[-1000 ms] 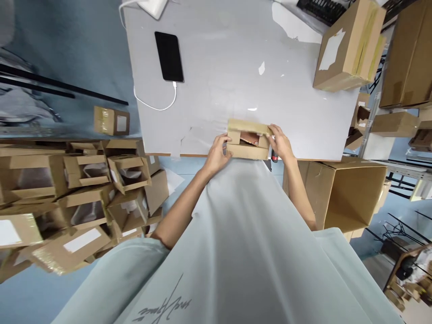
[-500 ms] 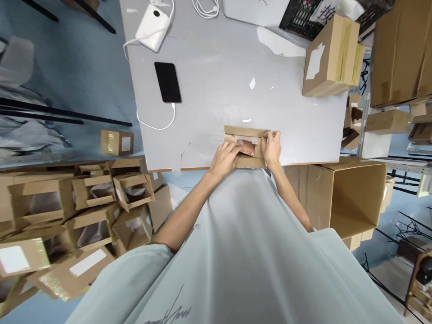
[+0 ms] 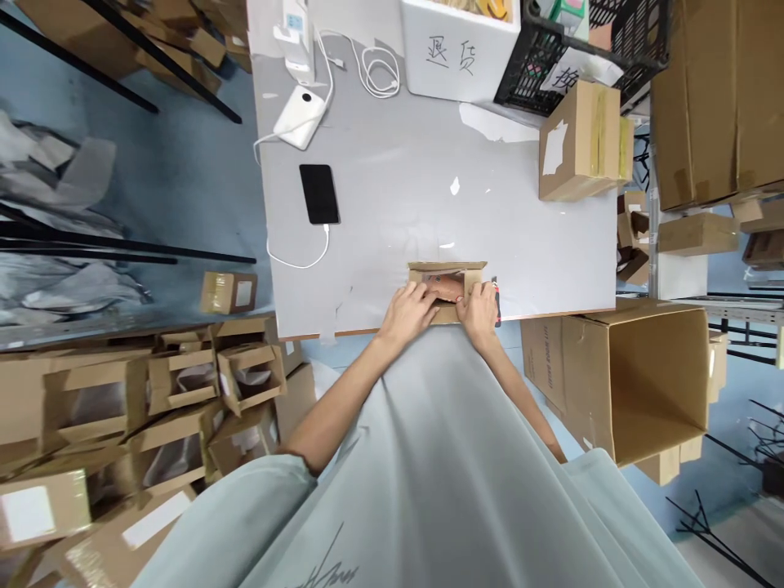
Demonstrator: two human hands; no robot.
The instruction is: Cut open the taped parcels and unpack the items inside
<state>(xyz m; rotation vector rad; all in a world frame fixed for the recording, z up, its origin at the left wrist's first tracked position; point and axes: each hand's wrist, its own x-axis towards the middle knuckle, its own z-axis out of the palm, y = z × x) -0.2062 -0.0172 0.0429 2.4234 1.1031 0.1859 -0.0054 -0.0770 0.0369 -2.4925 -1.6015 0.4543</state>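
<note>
A small cardboard box lies at the table's front edge with its flaps up. Inside it shows a glossy reddish-brown item whose kind I cannot make out. My left hand is closed over the box's left end, fingertips reaching in to the item. My right hand is curled over the right end, with thumb and fingers close to the item's right side. Just beyond the right hand, a black and red object is partly covered by it.
A black phone on a cable and a white power bank lie at the left. A white bin, a black crate and a taped carton stand at the back. Open cartons are stacked left; a large open carton stands right.
The view has tilted, bringing more of the table's far side into sight. My right hand has shifted from the box's upper right corner inward and down, and more of the brown item shows.
</note>
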